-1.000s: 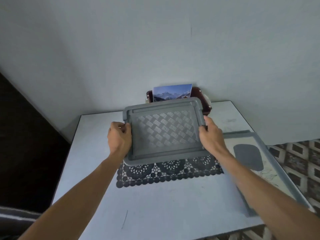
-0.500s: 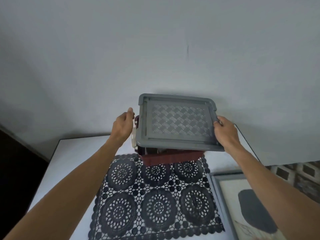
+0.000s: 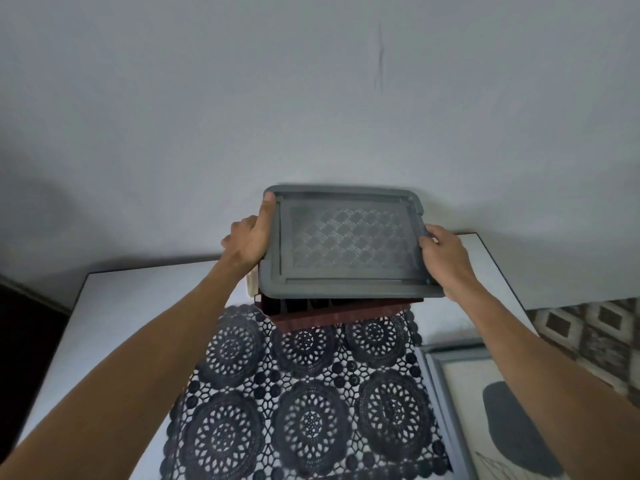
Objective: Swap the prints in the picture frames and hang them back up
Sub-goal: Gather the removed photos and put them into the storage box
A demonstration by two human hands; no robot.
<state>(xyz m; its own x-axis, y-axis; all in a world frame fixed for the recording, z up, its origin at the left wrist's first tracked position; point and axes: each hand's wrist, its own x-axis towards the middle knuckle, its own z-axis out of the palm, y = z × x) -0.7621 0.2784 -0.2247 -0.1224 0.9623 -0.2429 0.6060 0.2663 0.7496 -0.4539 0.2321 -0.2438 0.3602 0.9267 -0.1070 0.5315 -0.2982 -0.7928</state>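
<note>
I hold a grey plastic tray (image 3: 346, 244) with a woven pattern flat over a dark red box (image 3: 332, 311) at the back of the table, close to the wall. My left hand (image 3: 247, 242) grips its left edge, thumb lying along the rim. My right hand (image 3: 446, 258) grips its right edge. A grey picture frame (image 3: 446, 403) with a pale print showing a dark blob lies at the table's right side. The box's contents are hidden under the tray.
A black lace mat (image 3: 304, 403) covers the middle of the white table (image 3: 114, 341). A plain grey wall (image 3: 311, 98) rises right behind the box. Patterned floor tiles (image 3: 588, 327) show at the right. A dark area lies to the left.
I carried the tray from above the lace mat back toward the wall and onto the red box. My left hand went from beside the tray to gripping its edge. The mountain print is now hidden.
</note>
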